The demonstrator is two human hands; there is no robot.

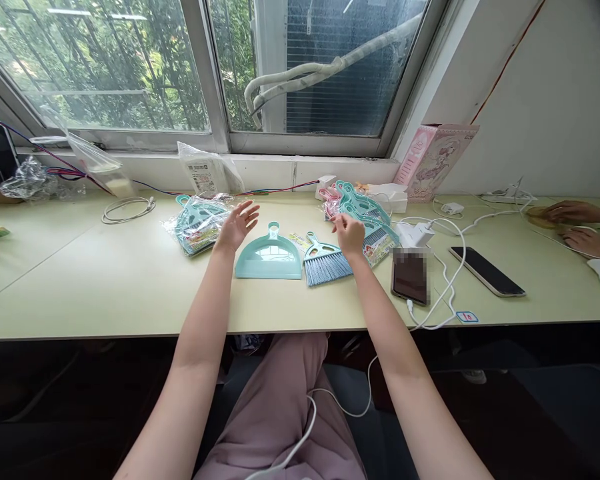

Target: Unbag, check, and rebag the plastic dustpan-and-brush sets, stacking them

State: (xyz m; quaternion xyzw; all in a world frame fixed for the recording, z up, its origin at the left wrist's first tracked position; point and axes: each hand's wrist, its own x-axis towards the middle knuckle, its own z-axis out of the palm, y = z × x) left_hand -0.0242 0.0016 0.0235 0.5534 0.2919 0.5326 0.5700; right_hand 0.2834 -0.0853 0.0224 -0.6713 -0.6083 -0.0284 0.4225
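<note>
A pale turquoise dustpan (269, 260) lies on the table in front of me, its handle pointing away. Beside it on the right rests a small hand brush (325, 263) with blue-grey bristles. My left hand (237, 225) is raised, palm inward and fingers apart, between the dustpan and a plastic-wrapped bundle of turquoise pieces (196, 227). Over the right end of the brush, my right hand (349, 233) has its fingers curled in; whether anything is inside them is hidden. Just behind it lies a pile of turquoise brush handles (363, 203) and pink ones (331, 200).
To the right lie a phone on a cable (410, 277), a black phone (487, 271), white cords and a charger (415, 233). A pink box (435, 160) leans by the window. Another person's hands (580, 223) are at the far right. A coiled cable (127, 210) lies left.
</note>
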